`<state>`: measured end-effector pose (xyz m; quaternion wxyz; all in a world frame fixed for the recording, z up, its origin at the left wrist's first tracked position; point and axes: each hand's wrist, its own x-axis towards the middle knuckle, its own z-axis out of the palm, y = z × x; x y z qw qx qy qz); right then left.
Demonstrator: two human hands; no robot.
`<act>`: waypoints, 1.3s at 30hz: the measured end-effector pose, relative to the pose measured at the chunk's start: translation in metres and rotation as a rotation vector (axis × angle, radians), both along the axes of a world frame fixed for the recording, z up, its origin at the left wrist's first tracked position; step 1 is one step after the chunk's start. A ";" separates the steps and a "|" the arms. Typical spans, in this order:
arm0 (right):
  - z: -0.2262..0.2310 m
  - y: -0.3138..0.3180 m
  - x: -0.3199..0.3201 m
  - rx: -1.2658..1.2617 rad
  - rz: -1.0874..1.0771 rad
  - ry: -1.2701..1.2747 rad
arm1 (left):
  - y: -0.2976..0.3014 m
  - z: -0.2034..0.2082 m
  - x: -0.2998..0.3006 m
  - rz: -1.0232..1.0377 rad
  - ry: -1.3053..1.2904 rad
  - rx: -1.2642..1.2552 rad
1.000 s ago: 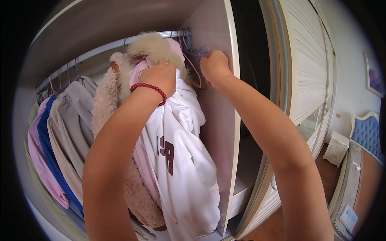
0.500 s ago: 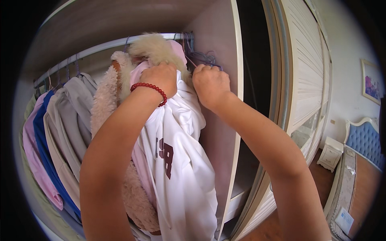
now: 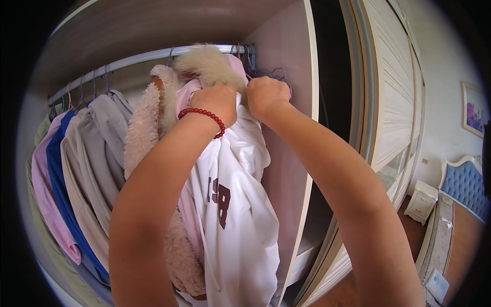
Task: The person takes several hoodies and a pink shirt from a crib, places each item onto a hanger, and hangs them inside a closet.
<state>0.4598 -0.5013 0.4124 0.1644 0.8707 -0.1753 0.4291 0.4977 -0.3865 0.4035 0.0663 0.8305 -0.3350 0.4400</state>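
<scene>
Garment (image 3: 243, 204), white and single, bunched near its top in one left hand (image 3: 217, 102), tightly closed, in front of one fluffy pink coat (image 3: 142, 128) under one rail (image 3: 134, 60), with one right hand (image 3: 268, 97) curled nearby, its hold impossible to tell.

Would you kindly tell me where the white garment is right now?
In the head view, the white garment hangs near the centre, gathered in the left hand, right of the fluffy pink coat.

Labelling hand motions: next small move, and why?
Probably bring the curled right hand nearer the draped white fabric garment: the left hand grips its top, while the right sits just beside, near thin blue-grey hangers; what it holds is hidden.
</scene>
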 end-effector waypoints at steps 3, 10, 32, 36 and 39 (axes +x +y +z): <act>0.003 -0.001 0.004 0.102 0.109 -0.146 | 0.002 -0.001 0.004 -0.039 -0.034 0.025; 0.018 0.001 -0.021 0.150 0.269 -0.417 | -0.009 -0.003 0.005 -0.099 0.021 -0.049; -0.212 0.006 -0.220 1.339 0.926 -0.296 | -0.017 -0.050 -0.052 -1.120 0.319 -0.191; -0.199 -0.013 -0.193 1.417 0.911 -0.343 | -0.023 -0.073 -0.065 -1.205 0.347 -0.088; -0.208 -0.026 -0.203 1.444 0.927 -0.586 | -0.030 -0.088 -0.073 -1.201 0.467 -0.009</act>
